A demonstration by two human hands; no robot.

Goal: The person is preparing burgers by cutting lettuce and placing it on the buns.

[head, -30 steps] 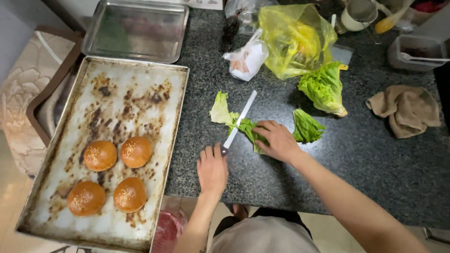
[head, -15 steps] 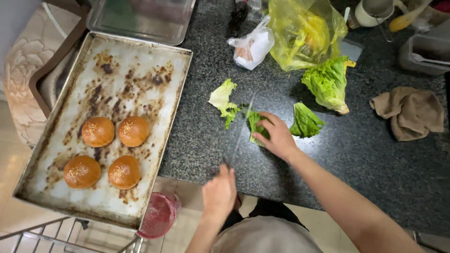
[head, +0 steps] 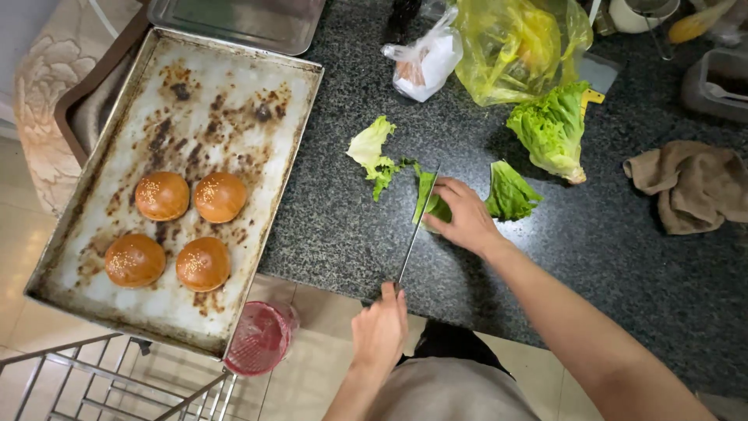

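Observation:
My left hand [head: 380, 329] grips the handle of a knife [head: 415, 231] whose blade runs up across the dark speckled counter [head: 623, 257] into a folded lettuce leaf [head: 427, 196]. My right hand [head: 466, 215] presses down on that leaf just right of the blade. A cut pale piece of lettuce [head: 372, 153] lies left of the blade. Another leaf piece [head: 509, 192] lies right of my right hand, and a lettuce head [head: 552, 129] sits behind it.
A stained baking tray [head: 234, 101] holding several sesame buns [head: 162, 195] overhangs the counter's left edge. At the back are a yellow plastic bag [head: 514, 47], a white bag [head: 425, 62] and a second metal tray [head: 241, 19]. A brown cloth [head: 689, 183] lies right. A pink cup [head: 261, 339] stands below.
My left hand has pulled back toward me off the counter edge, and the knife now stands nearly straight along the leaf. My right hand stays on the lettuce.

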